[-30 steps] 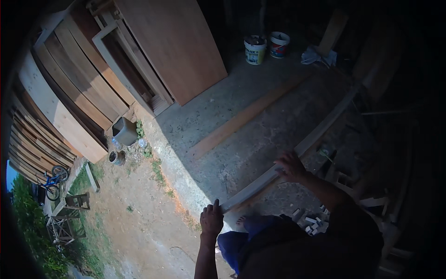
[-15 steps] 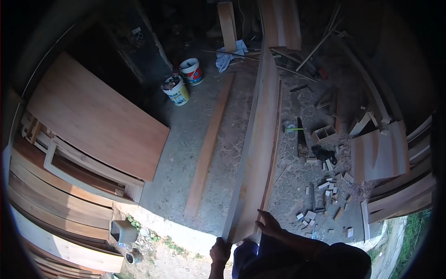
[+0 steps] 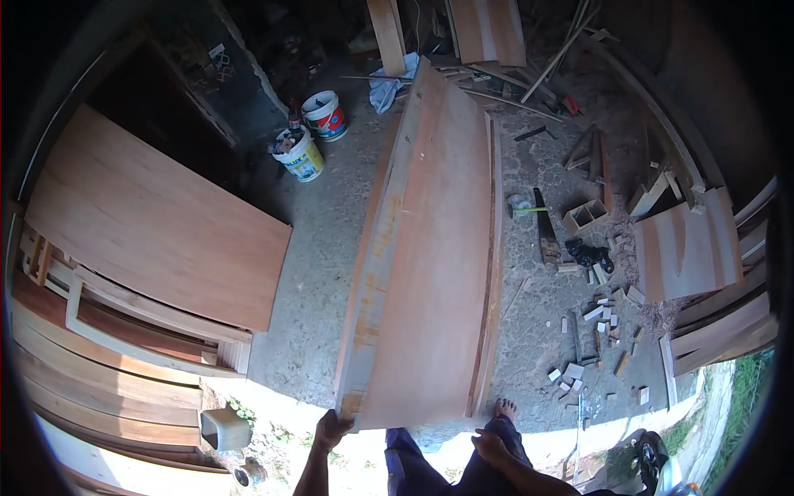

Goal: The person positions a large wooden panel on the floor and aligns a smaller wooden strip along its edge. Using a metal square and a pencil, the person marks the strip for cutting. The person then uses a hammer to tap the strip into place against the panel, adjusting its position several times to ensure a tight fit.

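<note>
A long wooden board (image 3: 434, 248) with a broad reddish-brown face stretches away from me across the middle. Along its left side runs a pale, stained strip (image 3: 376, 306). My left hand (image 3: 332, 428) is closed around the near left corner of this board. Off the board, my right hand (image 3: 490, 446) hangs in front of my right leg with its fingers loosely apart and nothing visible in them. Narrow wood strips (image 3: 490, 331) show along the board's right side. An orange-brown plank (image 3: 382, 178) on the floor is mostly covered at the left.
Two paint buckets (image 3: 303, 161) stand at the far left, near a large plywood sheet (image 3: 165, 223) on stacked timber. Right of the board lie a handsaw (image 3: 546, 227), a small wooden box (image 3: 585, 217) and scattered wood offcuts (image 3: 571, 376). My bare foot (image 3: 506, 408) is beside the board's near right corner.
The board has turned from a steep tilt to show its broad face, and its near end has moved left with my left hand. My right hand has let go of it.
</note>
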`<state>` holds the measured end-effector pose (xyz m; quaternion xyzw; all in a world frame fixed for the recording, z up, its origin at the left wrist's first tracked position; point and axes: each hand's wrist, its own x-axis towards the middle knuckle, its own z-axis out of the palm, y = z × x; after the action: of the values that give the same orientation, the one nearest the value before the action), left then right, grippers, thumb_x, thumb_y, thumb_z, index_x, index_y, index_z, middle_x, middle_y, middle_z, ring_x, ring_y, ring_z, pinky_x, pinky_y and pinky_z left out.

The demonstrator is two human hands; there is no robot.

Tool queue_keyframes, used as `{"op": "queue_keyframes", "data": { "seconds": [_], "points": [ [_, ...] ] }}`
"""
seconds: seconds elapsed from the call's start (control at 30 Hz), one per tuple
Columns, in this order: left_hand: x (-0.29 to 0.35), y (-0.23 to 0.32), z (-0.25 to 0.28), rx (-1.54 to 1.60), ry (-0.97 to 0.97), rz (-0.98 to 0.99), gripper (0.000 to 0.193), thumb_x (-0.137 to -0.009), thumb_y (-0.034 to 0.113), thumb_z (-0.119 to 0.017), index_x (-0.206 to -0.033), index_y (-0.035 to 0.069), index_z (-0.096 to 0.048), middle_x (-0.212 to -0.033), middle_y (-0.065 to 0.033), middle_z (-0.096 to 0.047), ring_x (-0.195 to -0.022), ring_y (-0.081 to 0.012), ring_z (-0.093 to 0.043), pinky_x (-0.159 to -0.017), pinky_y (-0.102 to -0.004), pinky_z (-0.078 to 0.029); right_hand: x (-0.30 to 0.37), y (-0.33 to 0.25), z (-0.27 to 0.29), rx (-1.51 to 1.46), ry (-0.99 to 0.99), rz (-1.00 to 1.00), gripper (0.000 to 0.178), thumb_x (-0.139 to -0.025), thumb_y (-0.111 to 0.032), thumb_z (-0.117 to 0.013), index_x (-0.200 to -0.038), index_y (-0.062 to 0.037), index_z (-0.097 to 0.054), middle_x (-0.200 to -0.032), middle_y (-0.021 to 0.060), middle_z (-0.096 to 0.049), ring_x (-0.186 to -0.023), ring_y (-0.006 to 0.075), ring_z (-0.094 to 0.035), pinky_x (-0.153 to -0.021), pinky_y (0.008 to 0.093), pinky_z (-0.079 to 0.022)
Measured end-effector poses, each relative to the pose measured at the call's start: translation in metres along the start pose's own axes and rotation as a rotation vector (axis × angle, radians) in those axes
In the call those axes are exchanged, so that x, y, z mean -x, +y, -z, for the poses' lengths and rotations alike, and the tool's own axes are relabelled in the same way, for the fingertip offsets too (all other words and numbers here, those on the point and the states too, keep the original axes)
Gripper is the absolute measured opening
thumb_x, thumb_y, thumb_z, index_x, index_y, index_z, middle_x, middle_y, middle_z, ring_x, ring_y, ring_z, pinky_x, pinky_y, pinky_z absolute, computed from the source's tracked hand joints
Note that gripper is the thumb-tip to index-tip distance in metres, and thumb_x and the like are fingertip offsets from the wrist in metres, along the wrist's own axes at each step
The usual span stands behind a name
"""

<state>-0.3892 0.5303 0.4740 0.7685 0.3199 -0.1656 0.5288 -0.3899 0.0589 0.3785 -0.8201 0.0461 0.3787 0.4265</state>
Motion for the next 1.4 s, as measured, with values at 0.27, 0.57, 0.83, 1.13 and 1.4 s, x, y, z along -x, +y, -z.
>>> {"op": "queue_keyframes", "data": {
  "seconds": [0.27, 0.57, 0.83, 1.13, 1.4],
  "points": [
    [-0.125, -0.075, 0.07, 0.199, -0.159, 0.096, 0.025, -0.08, 0.015, -0.077, -0.097, 0.003, -0.063, -0.077, -0.0022, -0.061, -0.064, -0.0112, -0.056, -0.056, -0.0284, -0.048, 0.003, 0.139, -0.142, 0.504, 0.14, 0.133, 0.021, -0.089, -0.019, -0.061, -0.104, -0.0061, -0.07, -0.12, 0.0123, -0.067, -0.112, 0.0336, -0.061, -0.09, 0.0414, -0.053],
    [-0.255, -0.201, 0.127, 0.363, -0.247, 0.38, 0.046, -0.079, 0.012, -0.08, -0.119, 0.008, -0.058, -0.11, -0.0082, -0.063, -0.107, -0.0284, -0.061, -0.089, -0.0591, -0.054, 0.044, 0.131, -0.173, 0.965, 0.014, 0.448, 0.027, -0.09, -0.012, -0.061, -0.114, -0.0008, -0.068, -0.114, 0.0126, -0.07, -0.119, 0.0334, -0.059, -0.095, 0.0423, -0.052],
    [-0.326, -0.323, 0.084, 0.639, 0.01, 0.647, 0.064, -0.08, 0.048, -0.081, -0.129, 0.011, -0.06, -0.115, -0.0088, -0.067, -0.105, -0.0302, -0.064, -0.087, -0.0555, -0.053, 0.051, 0.013, -0.172, 0.023, 0.211, -0.365, 0.035, -0.099, -0.024, -0.063, -0.127, -0.0038, -0.064, -0.124, 0.0177, -0.066, -0.103, 0.0311, -0.068, -0.089, 0.0366, -0.055],
    [-0.358, -0.424, 0.027, 1.041, 0.565, 0.208, 0.078, -0.092, 0.024, -0.069, -0.158, 0.02, -0.027, -0.155, -0.0102, -0.035, -0.135, -0.026, -0.041, -0.105, -0.0399, -0.043, 0.022, -0.017, -0.144, -0.012, 0.102, -0.492, 0.043, -0.097, -0.03, -0.063, -0.131, -0.0033, -0.06, -0.102, 0.0178, -0.071, -0.094, 0.0272, -0.071, -0.083, 0.0396, -0.057],
    [-0.245, -0.149, -0.059, 0.477, -0.071, 0.204, 0.091, -0.093, 0.023, -0.07, -0.162, 0.02, -0.012, -0.166, -0.0188, -0.018, -0.144, -0.031, -0.037, -0.108, -0.0503, -0.038, 0.047, 0.009, -0.126, 0.201, 0.147, -0.057, 0.037, -0.096, -0.029, -0.065, -0.122, -0.0031, -0.065, -0.099, 0.0161, -0.073, -0.089, 0.0296, -0.073, -0.08, 0.0413, -0.058]
  ]
}}
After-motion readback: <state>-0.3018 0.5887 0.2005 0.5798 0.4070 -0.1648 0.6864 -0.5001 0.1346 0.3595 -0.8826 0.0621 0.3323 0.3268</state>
